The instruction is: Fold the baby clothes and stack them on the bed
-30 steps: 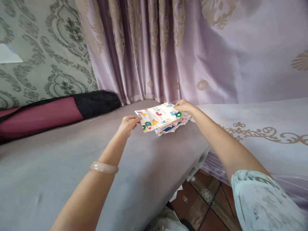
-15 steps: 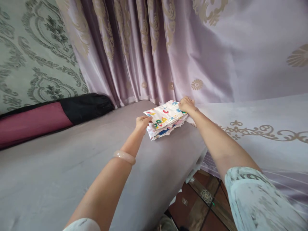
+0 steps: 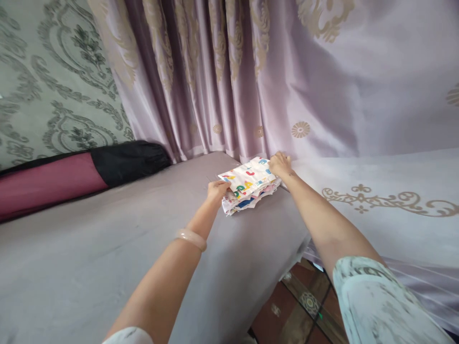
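A white cloth with colourful letters (image 3: 250, 176) lies folded flat on top of a stack of several folded cloths (image 3: 247, 203), on the grey sheet near the bed's far corner. At its left edge my left hand (image 3: 218, 189) is closed, pinching the cloth's corner. My right hand (image 3: 280, 165) is closed on the far right corner of the same cloth. The fingertips of both hands are partly hidden.
A grey-covered bed (image 3: 107, 253) fills the left and middle. Behind it hang purple curtains (image 3: 201, 76). A pink and black long bag (image 3: 82, 174) lies along the wall. Tiled floor (image 3: 297, 306) shows at the lower right.
The view has shifted slightly, so the hands and cloths appear a little lower and to the right. The lettered cloth now lies closer against the stack. Both hands keep their hold.
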`<state>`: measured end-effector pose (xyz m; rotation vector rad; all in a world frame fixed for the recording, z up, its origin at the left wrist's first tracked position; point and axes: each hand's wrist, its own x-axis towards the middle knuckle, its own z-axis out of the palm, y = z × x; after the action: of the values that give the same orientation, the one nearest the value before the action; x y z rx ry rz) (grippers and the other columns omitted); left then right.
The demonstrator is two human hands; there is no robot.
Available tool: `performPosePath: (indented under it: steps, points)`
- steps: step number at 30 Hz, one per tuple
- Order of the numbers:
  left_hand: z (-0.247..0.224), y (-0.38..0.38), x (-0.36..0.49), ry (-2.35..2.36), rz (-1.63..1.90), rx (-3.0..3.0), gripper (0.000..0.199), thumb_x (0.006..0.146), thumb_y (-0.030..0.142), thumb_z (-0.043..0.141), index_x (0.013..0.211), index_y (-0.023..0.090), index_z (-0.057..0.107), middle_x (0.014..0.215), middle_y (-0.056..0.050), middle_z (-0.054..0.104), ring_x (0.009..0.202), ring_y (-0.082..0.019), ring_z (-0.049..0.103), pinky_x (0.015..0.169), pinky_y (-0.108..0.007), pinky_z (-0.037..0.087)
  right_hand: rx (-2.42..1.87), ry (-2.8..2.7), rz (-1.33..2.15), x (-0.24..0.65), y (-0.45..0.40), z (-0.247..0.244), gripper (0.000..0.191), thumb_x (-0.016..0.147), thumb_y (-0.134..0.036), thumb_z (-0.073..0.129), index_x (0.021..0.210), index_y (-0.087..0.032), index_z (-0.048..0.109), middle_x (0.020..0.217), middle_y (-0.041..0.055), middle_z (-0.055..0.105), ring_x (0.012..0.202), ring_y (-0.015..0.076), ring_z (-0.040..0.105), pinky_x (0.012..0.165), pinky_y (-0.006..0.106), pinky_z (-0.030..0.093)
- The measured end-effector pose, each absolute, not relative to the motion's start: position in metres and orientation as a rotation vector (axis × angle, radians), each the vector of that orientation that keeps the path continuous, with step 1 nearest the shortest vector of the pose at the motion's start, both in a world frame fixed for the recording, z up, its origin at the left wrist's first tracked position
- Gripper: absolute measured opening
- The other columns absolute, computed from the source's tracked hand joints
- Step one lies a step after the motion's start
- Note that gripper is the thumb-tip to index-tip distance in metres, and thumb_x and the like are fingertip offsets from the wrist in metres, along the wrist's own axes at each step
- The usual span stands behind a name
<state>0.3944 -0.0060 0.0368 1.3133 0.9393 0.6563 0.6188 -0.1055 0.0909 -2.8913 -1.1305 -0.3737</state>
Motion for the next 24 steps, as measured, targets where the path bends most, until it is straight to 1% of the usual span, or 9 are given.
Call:
performPosePath:
  steps: [3,5,10,13,21,24]
  points:
    - [0.031,-0.003,0.396,0.947,0.649,1.322,0.014,0.063,0.023,0.075,0.057,0.013,0.065,0.048,0.000,0.057,0.040,-0.006,0.038,0.041,-0.021,0.027,-2.901,-1.122,-0.382,0.618,-0.106,0.087,0.032,0.091,-0.020,0.048,0.116,-0.009,0.065,0.127,0.0206,0.053,0.118,0.0296,0.048,0.098,0.041,0.033]
    - [0.029,-0.003,0.397,0.954,0.641,1.328,0.016,0.063,0.025,0.076,0.059,0.013,0.066,0.048,0.000,0.057,0.038,-0.005,0.035,0.040,-0.021,0.025,-2.910,-1.119,-0.380,0.617,-0.107,0.083,0.033,0.091,-0.019,0.047,0.117,-0.010,0.065,0.127,0.0206,0.054,0.118,0.0300,0.049,0.098,0.041,0.034]
    - [0.027,-0.005,0.399,0.954,0.625,1.335,0.014,0.070,0.026,0.071,0.068,0.013,0.069,0.051,0.001,0.059,0.036,-0.004,0.032,0.038,-0.021,0.023,-2.909,-1.090,-0.387,0.620,-0.109,0.075,0.033,0.091,-0.019,0.047,0.115,-0.009,0.066,0.126,0.0212,0.055,0.119,0.0313,0.048,0.098,0.042,0.035]
    - [0.028,-0.008,0.400,0.963,0.609,1.341,0.011,0.072,0.022,0.068,0.066,0.013,0.067,0.051,0.002,0.058,0.035,-0.004,0.032,0.038,-0.021,0.025,-2.913,-1.073,-0.392,0.623,-0.108,0.073,0.033,0.090,-0.018,0.047,0.115,-0.010,0.067,0.127,0.0208,0.055,0.119,0.0313,0.048,0.098,0.042,0.035]
    - [0.022,-0.008,0.403,0.993,0.597,1.399,0.020,0.075,0.022,0.064,0.057,0.015,0.062,0.048,0.002,0.055,0.035,-0.006,0.035,0.039,-0.022,0.031,-2.916,-1.045,-0.387,0.629,-0.106,0.062,0.032,0.089,-0.018,0.048,0.113,-0.009,0.068,0.128,0.0218,0.055,0.121,0.0328,0.048,0.099,0.043,0.036]
    - [0.017,-0.006,0.404,1.004,0.603,1.450,0.021,0.076,0.023,0.065,0.056,0.015,0.061,0.049,0.001,0.056,0.037,-0.006,0.039,0.041,-0.021,0.033,-2.911,-1.006,-0.342,0.629,-0.107,0.055,0.032,0.090,-0.019,0.048,0.113,-0.010,0.068,0.127,0.0219,0.055,0.120,0.0324,0.049,0.098,0.042,0.038]
